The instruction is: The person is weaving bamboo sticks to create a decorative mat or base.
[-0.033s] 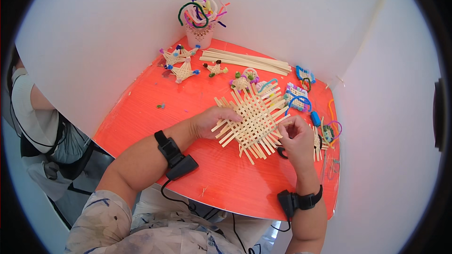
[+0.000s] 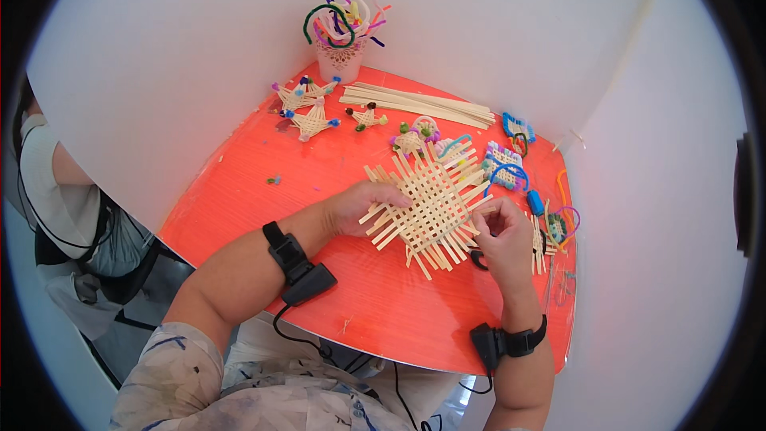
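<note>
A square mat woven from flat pale wooden strips (image 2: 431,199) is held up above the red table, its loose strip ends sticking out on all sides. My left hand (image 2: 359,206) grips its left edge, thumb on top and the other fingers hidden beneath. At the right edge, my right hand (image 2: 504,235) is closed in a pinch at the strip ends; thumb and forefinger meet around the end of a strip. Partly behind that hand lie black scissor handles (image 2: 479,259) and a small piece of crossed pale strips (image 2: 539,247).
On the red table (image 2: 255,191) stands a cup (image 2: 339,62) of coloured pipe cleaners. Loose pale strips (image 2: 415,104) lie at the back. Several woven stars (image 2: 311,121) and a pipe-cleaner-edged woven piece (image 2: 503,168) surround the mat. White partitions (image 2: 479,24) rise behind; a person (image 2: 64,191) sits beyond the left one.
</note>
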A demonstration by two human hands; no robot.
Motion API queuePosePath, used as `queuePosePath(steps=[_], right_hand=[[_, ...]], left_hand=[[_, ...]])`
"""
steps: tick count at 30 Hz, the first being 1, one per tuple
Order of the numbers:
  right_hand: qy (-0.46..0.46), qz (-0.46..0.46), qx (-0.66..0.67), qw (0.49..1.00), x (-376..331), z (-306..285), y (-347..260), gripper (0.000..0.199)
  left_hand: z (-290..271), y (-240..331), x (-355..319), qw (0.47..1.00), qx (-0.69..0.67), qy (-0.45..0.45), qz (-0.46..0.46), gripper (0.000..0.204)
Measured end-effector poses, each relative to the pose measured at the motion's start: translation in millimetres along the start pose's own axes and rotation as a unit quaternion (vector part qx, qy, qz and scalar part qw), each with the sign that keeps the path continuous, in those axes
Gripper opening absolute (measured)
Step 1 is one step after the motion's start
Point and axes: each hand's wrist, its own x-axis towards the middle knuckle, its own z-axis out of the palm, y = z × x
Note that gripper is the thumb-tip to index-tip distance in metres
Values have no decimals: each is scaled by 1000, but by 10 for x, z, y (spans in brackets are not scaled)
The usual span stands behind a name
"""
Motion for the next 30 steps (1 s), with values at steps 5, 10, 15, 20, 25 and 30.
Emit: queuePosePath(steps=[5, 10, 15, 20, 25, 30], right_hand=[[14, -32, -60, 998, -18, 4, -66, 6], [29, -62, -100, 993, -27, 20, -124, 7], [34, -90, -119, 988, -28, 7, -108, 8], [39, -89, -132, 986, -38, 13, -133, 8], [49, -83, -104, 990, -15, 27, -98, 6], [50, -91, -64, 993, -4, 16, -44, 5]], left_hand=[[-6, -19, 2, 1000, -10, -1, 1, 37], [12, -27, 1, 1000, 14, -4, 10, 39], [0, -22, 5, 1000, 23, -9, 8, 41], [42, 3, -16, 999, 37, 3, 5, 43], [72, 24, -32, 999, 36, -6, 7, 45], [144, 43, -65, 1000, 20, -21, 9, 39]])
